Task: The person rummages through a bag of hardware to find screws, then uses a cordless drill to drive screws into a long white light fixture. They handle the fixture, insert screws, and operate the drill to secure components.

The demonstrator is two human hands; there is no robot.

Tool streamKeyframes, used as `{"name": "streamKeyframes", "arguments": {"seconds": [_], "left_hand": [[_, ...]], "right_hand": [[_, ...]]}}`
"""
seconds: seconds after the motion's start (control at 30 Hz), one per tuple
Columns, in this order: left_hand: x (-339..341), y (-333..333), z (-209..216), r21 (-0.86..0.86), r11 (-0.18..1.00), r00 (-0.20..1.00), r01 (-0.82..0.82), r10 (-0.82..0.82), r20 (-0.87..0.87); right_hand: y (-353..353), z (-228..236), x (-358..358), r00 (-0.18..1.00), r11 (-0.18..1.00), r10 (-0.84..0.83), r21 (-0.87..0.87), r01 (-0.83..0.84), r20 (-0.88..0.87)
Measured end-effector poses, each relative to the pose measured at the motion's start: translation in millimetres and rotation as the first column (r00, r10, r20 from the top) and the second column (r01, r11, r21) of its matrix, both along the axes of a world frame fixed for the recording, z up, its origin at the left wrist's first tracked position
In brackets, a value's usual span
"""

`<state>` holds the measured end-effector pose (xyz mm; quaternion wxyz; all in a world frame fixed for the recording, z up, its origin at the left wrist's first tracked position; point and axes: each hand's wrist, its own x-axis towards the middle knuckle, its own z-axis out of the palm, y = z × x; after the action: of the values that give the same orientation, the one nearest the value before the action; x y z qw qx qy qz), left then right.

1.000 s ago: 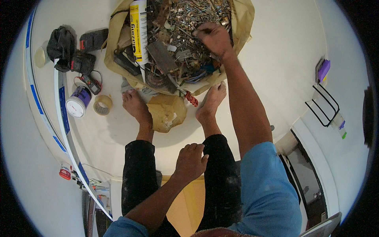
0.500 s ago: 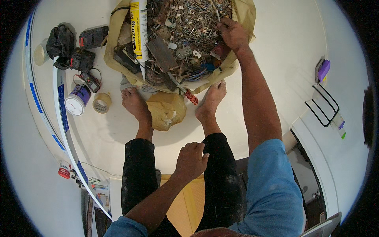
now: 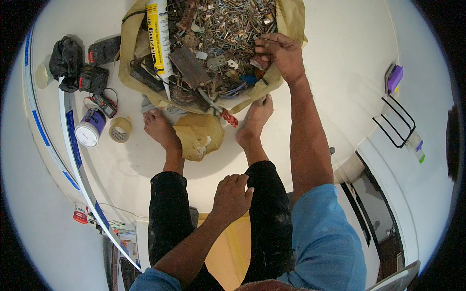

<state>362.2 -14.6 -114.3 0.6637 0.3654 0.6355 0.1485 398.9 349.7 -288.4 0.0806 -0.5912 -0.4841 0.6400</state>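
Note:
A wide tan fabric bag (image 3: 291, 24) stands at the far side with its mouth spread. Inside lies a heap of loose screws and metal bits (image 3: 228, 34). My right hand (image 3: 284, 54) is over the bag's right part, its fingers bent together; whatever they hold, if anything, is too small to name. Along the bag's left side a yellow and white sealant cartridge (image 3: 159, 43) leans with its nozzle toward me. Near it lies a dark flat plate (image 3: 189, 66). My left hand (image 3: 233, 198) rests by my right knee, its thumb apart from the fingers, with nothing visible in it.
A crumpled yellowish lump (image 3: 200, 138) lies between my bare feet. To the left are a tape roll (image 3: 120, 129), a white and purple tub (image 3: 91, 127), a meter (image 3: 105, 105), battery packs (image 3: 93, 78) and a long white strip (image 3: 72, 131). A black wire rack (image 3: 400, 121) is at right.
My right hand has moved toward me, from the bag's right rim area to lower over the heap. The whole view has shifted slightly. My left hand stays at the knee.

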Motion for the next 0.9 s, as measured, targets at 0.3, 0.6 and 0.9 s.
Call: {"name": "streamKeyframes", "arguments": {"seconds": [0.3,0.6,0.9], "left_hand": [[-1,1,-2,0.015,0.999,0.999,0.035,-0.034,-0.02],[0,1,-5,0.032,0.999,0.999,-0.009,0.01,-0.045],[1,0,-5,0.046,0.996,0.993,-0.075,0.079,-0.084]], "right_hand": [[4,-16,-2,0.702,0.51,0.466,0.485,-0.71,0.539],[-67,-34,-57,0.511,0.492,0.596,0.222,-0.842,0.62],[-28,-6,-62,0.659,0.641,0.188,0.417,-0.644,0.728]]}}
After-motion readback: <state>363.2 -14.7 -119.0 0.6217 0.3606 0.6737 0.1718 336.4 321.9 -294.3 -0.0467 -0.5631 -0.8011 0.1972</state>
